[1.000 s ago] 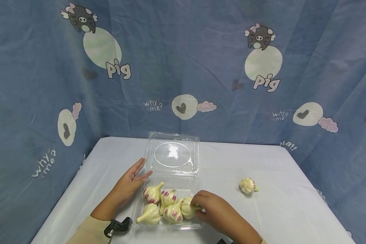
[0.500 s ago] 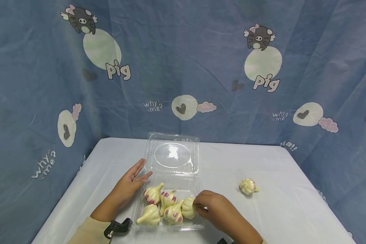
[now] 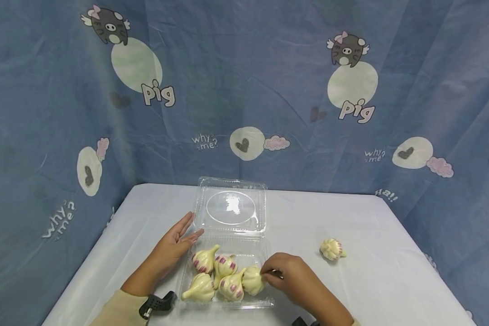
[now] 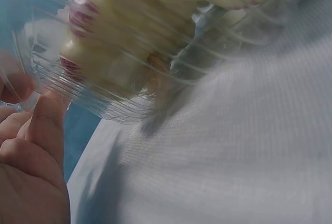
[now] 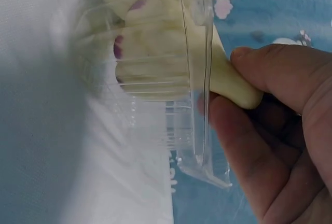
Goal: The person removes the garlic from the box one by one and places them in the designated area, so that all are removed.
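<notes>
A clear plastic clamshell box (image 3: 238,304) lies in front of me, its lid (image 3: 230,206) tipped back, with several garlic bulbs in the base. My right hand (image 3: 289,274) pinches the stem of the rightmost garlic bulb (image 3: 252,280) between thumb and fingers. The right wrist view shows that pale stem (image 5: 236,86) poking out past the box rim. My left hand (image 3: 172,244) rests along the box's left side near the hinge, fingers extended, thumb at the rim. In the left wrist view, the left hand (image 4: 33,156) touches the ribbed clear wall (image 4: 119,111).
One more garlic bulb (image 3: 332,249) lies on the white table (image 3: 375,290), to the right of the box. A blue patterned cloth (image 3: 244,90) hangs behind and at the sides of the table.
My right hand has shifted slightly right along the rightmost bulb, and more of that bulb shows. The left hand and the box have stayed where they were.
</notes>
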{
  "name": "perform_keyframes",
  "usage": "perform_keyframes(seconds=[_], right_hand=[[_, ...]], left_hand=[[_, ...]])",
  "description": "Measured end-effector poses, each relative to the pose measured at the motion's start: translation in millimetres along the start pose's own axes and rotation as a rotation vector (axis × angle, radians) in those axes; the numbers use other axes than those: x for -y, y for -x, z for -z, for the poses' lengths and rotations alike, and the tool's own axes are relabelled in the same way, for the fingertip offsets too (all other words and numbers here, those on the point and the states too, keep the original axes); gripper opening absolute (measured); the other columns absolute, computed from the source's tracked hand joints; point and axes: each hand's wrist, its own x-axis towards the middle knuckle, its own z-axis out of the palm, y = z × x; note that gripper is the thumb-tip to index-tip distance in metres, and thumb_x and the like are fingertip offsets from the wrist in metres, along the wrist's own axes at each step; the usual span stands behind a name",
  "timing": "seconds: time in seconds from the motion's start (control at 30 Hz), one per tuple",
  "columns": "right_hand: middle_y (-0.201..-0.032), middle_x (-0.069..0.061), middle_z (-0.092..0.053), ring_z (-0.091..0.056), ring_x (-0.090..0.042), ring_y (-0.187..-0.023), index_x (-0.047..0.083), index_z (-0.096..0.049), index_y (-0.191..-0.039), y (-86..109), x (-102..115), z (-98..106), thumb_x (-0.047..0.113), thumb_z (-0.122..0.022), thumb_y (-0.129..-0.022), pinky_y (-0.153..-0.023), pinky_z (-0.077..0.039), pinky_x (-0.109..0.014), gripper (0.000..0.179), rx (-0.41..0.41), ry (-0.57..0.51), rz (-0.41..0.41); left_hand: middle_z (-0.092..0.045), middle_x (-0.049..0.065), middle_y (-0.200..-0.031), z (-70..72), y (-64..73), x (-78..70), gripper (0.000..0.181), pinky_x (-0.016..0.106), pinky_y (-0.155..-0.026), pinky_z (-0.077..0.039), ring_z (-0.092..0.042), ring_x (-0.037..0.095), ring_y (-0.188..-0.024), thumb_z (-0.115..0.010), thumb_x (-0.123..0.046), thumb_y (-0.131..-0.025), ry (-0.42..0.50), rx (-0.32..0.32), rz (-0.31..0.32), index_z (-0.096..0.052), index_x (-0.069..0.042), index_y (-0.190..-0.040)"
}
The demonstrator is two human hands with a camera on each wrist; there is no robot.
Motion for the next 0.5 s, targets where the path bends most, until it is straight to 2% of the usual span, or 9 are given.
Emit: perform_keyframes(seconds=[0.1, 0.3, 0.5], right_hand=[[-0.095, 0.015, -0.073, -0.067, 0.003, -0.090, 0.022, -0.080, -0.093, 0.0, -0.2, 1.9, 0.011, -0.082, -0.090, -0.079, -0.059, -0.015, 0.011, 0.006, -0.060, -0.036], [-0.095, 0.014, -0.074, -0.068, 0.003, -0.090, 0.023, -0.080, -0.093, -0.6, -0.8, 4.8, 0.015, -0.082, -0.090, -0.081, -0.060, -0.018, 0.009, -0.010, -0.111, -0.050], [-0.095, 0.008, -0.075, -0.071, -0.001, -0.092, 0.022, -0.081, -0.094, 2.8, -4.6, 5.7, 0.015, -0.081, -0.091, -0.083, -0.061, -0.019, 0.007, -0.027, -0.200, -0.086]], left_hand=[[-0.001, 0.015, -0.176, 0.0, 0.8, -1.4, 0.084, 0.010, -0.104, -0.045, -0.037, 0.046, -0.147, -0.053, 0.007, -0.102, -0.007, 0.002, 0.000, -0.003, -0.004, -0.168], [-0.001, 0.015, -0.176, 1.2, 1.9, -2.5, 0.084, 0.010, -0.103, -0.045, -0.038, 0.046, -0.147, -0.054, 0.006, -0.103, -0.018, -0.009, -0.003, -0.003, -0.004, -0.168], [-0.001, 0.014, -0.176, -0.5, 1.5, -3.4, 0.084, 0.010, -0.104, -0.044, -0.038, 0.045, -0.147, -0.053, 0.006, -0.103, -0.015, -0.005, 0.002, -0.003, -0.005, -0.169]])
